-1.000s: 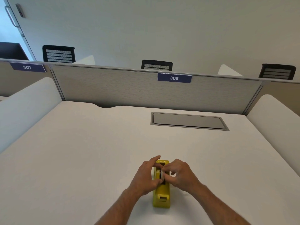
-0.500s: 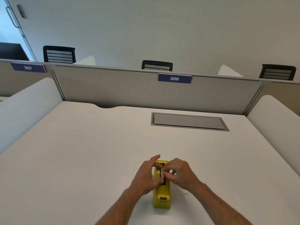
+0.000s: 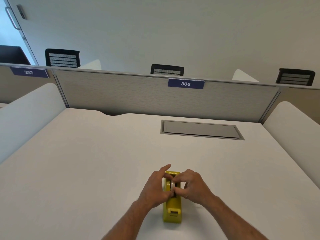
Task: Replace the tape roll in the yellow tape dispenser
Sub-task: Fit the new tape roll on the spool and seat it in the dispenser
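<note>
The yellow tape dispenser (image 3: 172, 209) stands on the white desk (image 3: 86, 161) near its front edge, cutter end toward me. A pale tape roll (image 3: 172, 185) sits upright in the dispenser's slot, mostly covered by fingers. My left hand (image 3: 156, 187) pinches the roll from the left, index finger stretched over the dispenser's far end. My right hand (image 3: 192, 187) grips the roll from the right with curled fingers. Both hands meet over the slot.
A grey cable hatch (image 3: 200, 129) is set into the desk at the back right. A grey partition (image 3: 138, 96) with a 306 sign (image 3: 186, 83) closes the far side; white side panels (image 3: 26, 115) flank the desk. Chairs stand beyond.
Both hands stay on the roll over the dispenser; the fingers have shifted slightly and the roll sits a little lower in the slot.
</note>
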`<move>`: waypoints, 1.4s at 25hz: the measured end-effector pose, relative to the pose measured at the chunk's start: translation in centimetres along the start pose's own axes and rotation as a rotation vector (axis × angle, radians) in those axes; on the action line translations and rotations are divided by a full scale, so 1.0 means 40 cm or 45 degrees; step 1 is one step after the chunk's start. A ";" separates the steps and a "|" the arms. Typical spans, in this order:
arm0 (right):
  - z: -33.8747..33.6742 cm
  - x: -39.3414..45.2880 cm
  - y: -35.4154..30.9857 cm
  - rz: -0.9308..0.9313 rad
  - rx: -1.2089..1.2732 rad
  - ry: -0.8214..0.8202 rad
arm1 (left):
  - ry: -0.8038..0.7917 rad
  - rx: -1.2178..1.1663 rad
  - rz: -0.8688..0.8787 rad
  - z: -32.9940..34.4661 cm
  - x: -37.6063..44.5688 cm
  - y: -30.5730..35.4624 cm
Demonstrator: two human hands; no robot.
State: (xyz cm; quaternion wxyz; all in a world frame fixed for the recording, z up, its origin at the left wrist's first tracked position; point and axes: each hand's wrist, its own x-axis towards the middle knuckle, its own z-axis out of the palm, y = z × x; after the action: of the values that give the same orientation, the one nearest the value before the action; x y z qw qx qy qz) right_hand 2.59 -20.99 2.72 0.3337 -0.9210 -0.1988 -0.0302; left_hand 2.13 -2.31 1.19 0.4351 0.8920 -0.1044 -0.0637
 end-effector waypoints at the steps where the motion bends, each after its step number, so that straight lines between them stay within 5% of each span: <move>1: 0.000 0.002 0.000 0.009 0.037 0.025 | 0.005 0.005 0.003 0.000 0.000 0.001; 35: -0.016 0.018 0.006 0.061 -0.053 -0.133 | 0.020 0.044 -0.030 0.013 0.006 0.001</move>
State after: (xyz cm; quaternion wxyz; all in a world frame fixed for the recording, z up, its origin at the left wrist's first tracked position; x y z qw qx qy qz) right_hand 3.41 -21.30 3.21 0.3042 -0.9325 -0.1933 0.0217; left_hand 2.25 -2.81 0.90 0.4197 0.9010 -0.0917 -0.0599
